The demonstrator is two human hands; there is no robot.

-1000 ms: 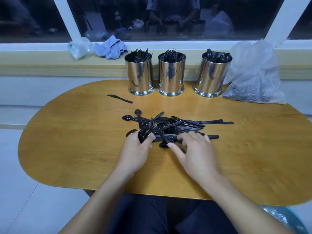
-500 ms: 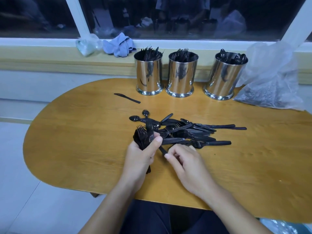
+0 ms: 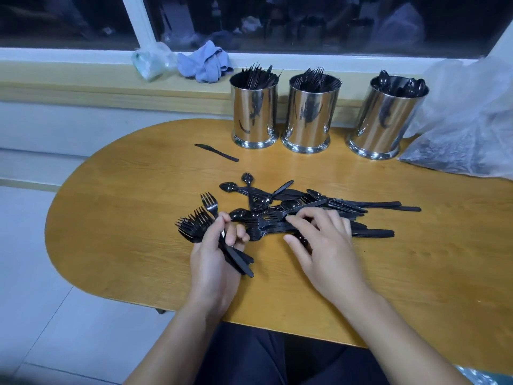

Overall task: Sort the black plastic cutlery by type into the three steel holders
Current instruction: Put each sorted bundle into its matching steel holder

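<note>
Forks (image 3: 198, 223), light, stiff and slippery, bunch by their handles in the left hand (image 3: 219, 254); the right hand (image 3: 322, 240), fingers curled, picks at the pile (image 3: 319, 209) toward two o'clock.

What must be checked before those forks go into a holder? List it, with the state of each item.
1. Left hand grips the bundle of forks: ok.
2. Bundle holds forks only: cannot tell, the handles are hidden in the hand.
3. Fork holder identified: ok, tines stand up in the middle holder.
4. Room left in that holder: cannot tell.
5. Right hand free: not ok, its fingers are on the pile.
6. Way to the holders open: ok, only a lone knife lies left of it.
</note>
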